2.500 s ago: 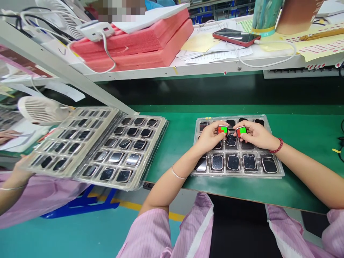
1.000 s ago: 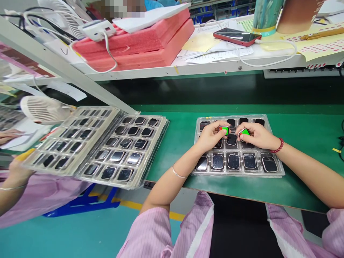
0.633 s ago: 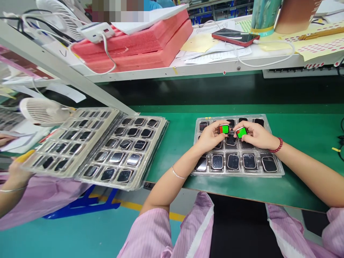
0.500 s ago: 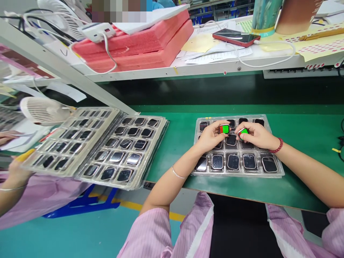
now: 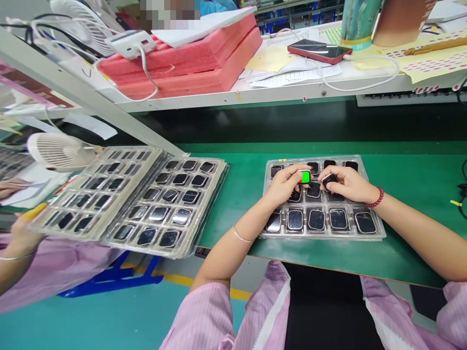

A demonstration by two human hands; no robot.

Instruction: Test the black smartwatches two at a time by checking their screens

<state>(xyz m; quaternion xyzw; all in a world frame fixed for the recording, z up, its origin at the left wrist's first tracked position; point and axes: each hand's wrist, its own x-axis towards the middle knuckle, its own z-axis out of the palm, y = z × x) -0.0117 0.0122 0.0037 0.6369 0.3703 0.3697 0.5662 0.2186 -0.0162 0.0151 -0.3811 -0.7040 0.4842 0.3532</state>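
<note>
Over the upper part of a clear plastic tray [image 5: 379,228] on the green table, my left hand [image 5: 285,184] is closed on a square watch [image 5: 305,177] with a mostly green lit screen. My right hand [image 5: 346,183], just to its right, grips another watch [image 5: 329,180] whose screen is dark. The two watches are apart. Rows of dark-screened watches [image 5: 316,219] lie in the tray's pockets below and around my hands; my fingers cover part of the middle row.
Stacked trays of watches [image 5: 171,252] stand at the left, with a co-worker's hand [image 5: 27,231] beside them. A small fan [image 5: 60,149] is behind. The shelf [image 5: 270,92] above holds red foam [image 5: 226,53] and a phone [image 5: 319,50].
The watch in my right hand has gone from a red and green screen to dark. The left watch now shows more green and less red. Both hands have barely moved.
</note>
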